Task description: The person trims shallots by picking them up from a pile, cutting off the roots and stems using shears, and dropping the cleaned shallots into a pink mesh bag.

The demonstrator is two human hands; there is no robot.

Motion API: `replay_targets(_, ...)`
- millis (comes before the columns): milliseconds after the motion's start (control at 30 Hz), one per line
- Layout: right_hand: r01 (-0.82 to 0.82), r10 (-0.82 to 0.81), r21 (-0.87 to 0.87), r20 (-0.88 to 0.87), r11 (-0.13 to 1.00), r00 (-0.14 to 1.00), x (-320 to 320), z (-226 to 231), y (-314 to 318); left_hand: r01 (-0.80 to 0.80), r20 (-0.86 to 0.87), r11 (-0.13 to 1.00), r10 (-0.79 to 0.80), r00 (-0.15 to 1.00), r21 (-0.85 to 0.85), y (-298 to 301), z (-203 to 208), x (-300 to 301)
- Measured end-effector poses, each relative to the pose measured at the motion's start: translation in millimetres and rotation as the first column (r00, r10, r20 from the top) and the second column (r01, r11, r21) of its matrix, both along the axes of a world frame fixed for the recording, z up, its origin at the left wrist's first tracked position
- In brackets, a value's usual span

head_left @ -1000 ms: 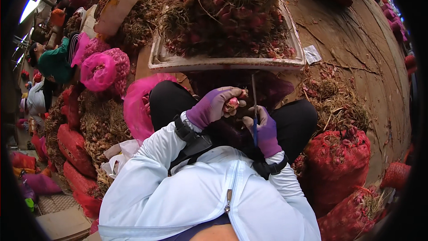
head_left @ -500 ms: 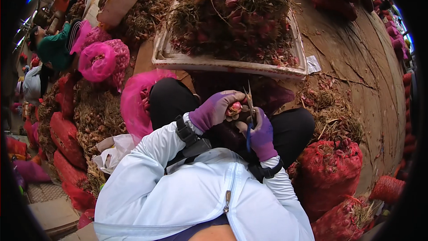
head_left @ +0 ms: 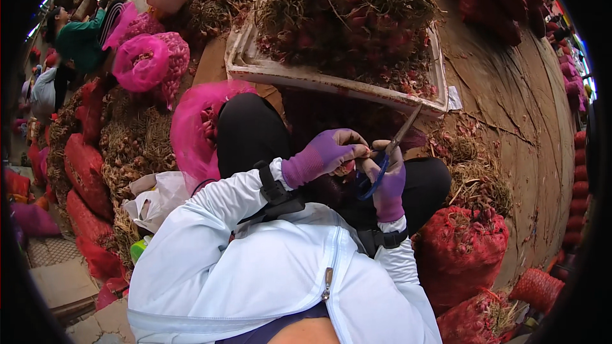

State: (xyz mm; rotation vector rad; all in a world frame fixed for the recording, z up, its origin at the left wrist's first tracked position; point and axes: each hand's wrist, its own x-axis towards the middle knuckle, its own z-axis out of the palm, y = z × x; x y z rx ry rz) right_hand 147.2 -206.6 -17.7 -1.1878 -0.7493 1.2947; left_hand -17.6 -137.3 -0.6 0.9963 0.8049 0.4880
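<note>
My left hand (head_left: 328,153), in a purple glove with a greyish palm, is closed around a pinkish-red shallot (head_left: 345,168), mostly hidden under the fingers. Close beside it, my right hand (head_left: 390,181) in a matching glove grips scissors (head_left: 404,129) with blue handles. Their blades point up and to the right, away from the shallot, and look closed. The fingertips of both hands meet at the shallot, over my lap between my dark-trousered knees. Beyond my hands, a white foam tray (head_left: 306,79) carries a heap of shallots (head_left: 357,19) with dry stalks.
A bright pink mesh bag (head_left: 191,134) of shallots lies by my left knee, a white plastic bag (head_left: 158,202) nearer me. Dry stalks (head_left: 475,172) and a full red mesh sack (head_left: 465,248) are at my right. A person in green (head_left: 83,41) sits far left.
The scissors have swung from upright beside the shallot to a slant up and right, their blades now together. My left hand has turned over the shallot, and both hands' fingertips have come together.
</note>
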Motion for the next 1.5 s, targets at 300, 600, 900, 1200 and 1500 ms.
replay_targets(300, 0.238, -0.248, 0.071, 0.214, 0.969, 0.945, 25.2, 3.6, 7.2, -0.416, 0.122, 0.909, 0.416, 0.901, -0.027, 13.6, 55.3, -124.3)
replay_targets(600, 0.064, -0.081, 0.085, 0.221, 0.994, 0.972, -18.6, 0.3, 21.6, -0.695, -0.502, 0.606, 0.771, 0.392, 0.387, 19.5, -50.3, -271.3)
replay_targets(900, -0.332, 0.069, 0.183, 0.78, 0.925, 0.622, -53.5, 24.2, 20.7, -0.425, 0.279, 0.904, 0.421, 0.863, -0.048, 30.6, 40.2, -94.3)
replay_targets(1200, -0.17, -0.167, 0.244, 0.913, 0.955, 0.372, -23.4, 1.2, 13.3, -0.278, 0.424, 0.942, 0.334, 0.842, -0.191, 15.8, 7.7, -15.5)
replay_targets(1500, 0.092, -0.113, 0.11, 0.197, 0.99, 0.974, -25.6, 13.5, 20.5, -0.172, 0.15, 0.913, 0.124, 0.981, 0.37, -2.6, -11.1, 0.1)
